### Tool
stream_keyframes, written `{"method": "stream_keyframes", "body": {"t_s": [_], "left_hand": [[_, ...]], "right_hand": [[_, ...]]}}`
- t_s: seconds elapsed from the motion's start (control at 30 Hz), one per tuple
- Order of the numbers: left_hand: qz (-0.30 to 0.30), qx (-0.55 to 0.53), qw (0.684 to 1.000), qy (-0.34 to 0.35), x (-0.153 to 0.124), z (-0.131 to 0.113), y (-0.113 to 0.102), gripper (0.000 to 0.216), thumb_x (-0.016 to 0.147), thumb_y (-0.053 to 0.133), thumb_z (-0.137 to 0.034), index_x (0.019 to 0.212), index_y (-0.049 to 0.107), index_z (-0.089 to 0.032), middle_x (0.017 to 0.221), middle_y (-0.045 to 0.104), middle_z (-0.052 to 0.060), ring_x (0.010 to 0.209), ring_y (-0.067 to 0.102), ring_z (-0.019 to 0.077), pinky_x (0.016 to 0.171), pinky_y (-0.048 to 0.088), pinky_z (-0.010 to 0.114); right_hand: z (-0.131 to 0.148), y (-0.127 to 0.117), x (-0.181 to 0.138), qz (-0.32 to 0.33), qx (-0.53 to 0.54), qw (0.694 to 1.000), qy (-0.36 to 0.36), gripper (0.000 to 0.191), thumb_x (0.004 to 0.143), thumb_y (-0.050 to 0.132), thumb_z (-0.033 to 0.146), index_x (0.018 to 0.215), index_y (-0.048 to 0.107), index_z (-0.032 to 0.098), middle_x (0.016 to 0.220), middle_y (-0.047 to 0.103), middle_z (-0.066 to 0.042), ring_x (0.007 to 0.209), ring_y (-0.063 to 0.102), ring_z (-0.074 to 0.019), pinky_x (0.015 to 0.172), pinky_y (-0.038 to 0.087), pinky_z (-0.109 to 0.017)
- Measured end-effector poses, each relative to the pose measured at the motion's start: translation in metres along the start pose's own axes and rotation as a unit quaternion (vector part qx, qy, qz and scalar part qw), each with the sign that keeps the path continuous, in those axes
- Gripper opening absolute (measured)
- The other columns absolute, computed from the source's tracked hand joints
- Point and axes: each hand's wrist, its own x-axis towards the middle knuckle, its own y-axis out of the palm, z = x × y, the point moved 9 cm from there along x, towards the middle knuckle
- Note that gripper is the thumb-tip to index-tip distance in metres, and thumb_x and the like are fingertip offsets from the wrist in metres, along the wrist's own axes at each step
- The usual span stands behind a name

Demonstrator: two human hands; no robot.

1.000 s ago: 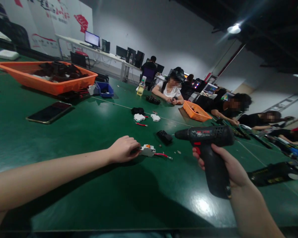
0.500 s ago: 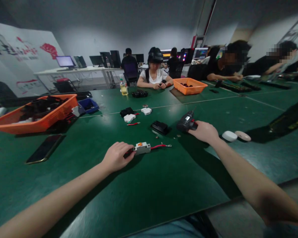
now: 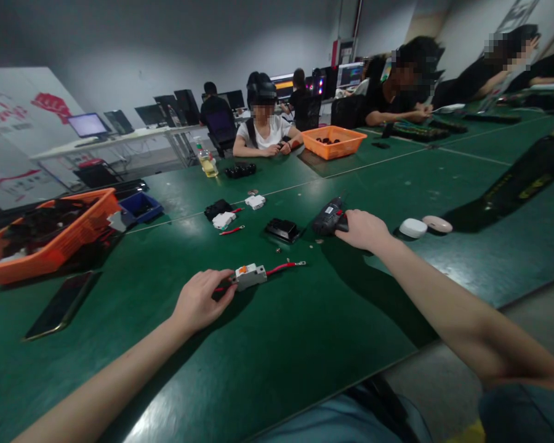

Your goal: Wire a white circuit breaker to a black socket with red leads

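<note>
My left hand is closed on the left end of a white circuit breaker with an orange switch, keeping it on the green table. A red wire with a metal ring terminal sticks out of its right side. My right hand grips a small dark power screwdriver low over the table, its bit pointing away from me; whether it rests on the surface I cannot tell. Between the hands and farther off sits a black plastic part, with small metal bits close by.
Two more white breakers and a loose red wire lie ahead. At left are an orange basket, a blue bin and a phone. White earbud case at right; a person sits opposite.
The camera view has tilted and turned slightly, so the scene appears shifted left. Both hands keep their grips, with the breaker and the screwdriver in about the same places on the table.
</note>
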Motion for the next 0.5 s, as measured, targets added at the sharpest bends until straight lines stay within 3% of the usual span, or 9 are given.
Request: {"method": "stream_keyframes", "body": {"t_s": [0.1,0.2,0.33,0.5], "left_hand": [[-0.001,0.002,1.0,0.006,0.0,-0.002,-0.001,0.024,0.094,0.055,-0.035,0.109,0.063,-0.019,0.089,0.07,0.005,0.075,0.062,0.0165,0.069,0.047,0.03],[-0.001,0.0,1.0,0.011,0.001,-0.003,-0.001,0.023,0.094,0.054,-0.034,0.107,0.064,-0.018,0.088,0.07,0.006,0.074,0.062,0.016,0.068,0.047,0.03],[-0.002,0.003,1.0,0.009,0.0,-0.002,-0.001,0.024,0.094,0.054,-0.035,0.108,0.064,-0.018,0.089,0.07,0.006,0.075,0.063,0.0162,0.068,0.049,0.03],[0.002,-0.006,1.0,0.006,-0.002,0.001,0.002,0.025,0.095,0.053,-0.034,0.111,0.064,-0.017,0.091,0.07,0.006,0.077,0.064,0.0161,0.067,0.05,0.028]], "right_hand": [[0.025,-0.029,-0.014,-0.101,0.033,0.991,-0.079,0.058,0.084,0.058,0.04,0.133,0.049,0.01,0.128,0.057,-0.021,0.112,0.056,-0.0362,0.093,0.045,-0.046],[0.056,-0.054,-0.035,-0.163,0.138,0.963,-0.164,0.048,0.087,0.055,0.032,0.132,0.051,0.013,0.129,0.057,-0.018,0.119,0.052,-0.0354,0.1,0.042,-0.05],[0.103,-0.054,-0.059,-0.116,0.252,0.919,-0.282,0.036,0.092,0.057,0.039,0.121,0.059,0.017,0.118,0.063,-0.014,0.111,0.058,-0.0298,0.098,0.046,-0.046],[0.135,-0.022,-0.07,-0.029,0.27,0.904,-0.33,0.036,0.088,0.064,0.043,0.115,0.064,0.018,0.113,0.065,-0.012,0.103,0.061,-0.0273,0.088,0.052,-0.042]]}}
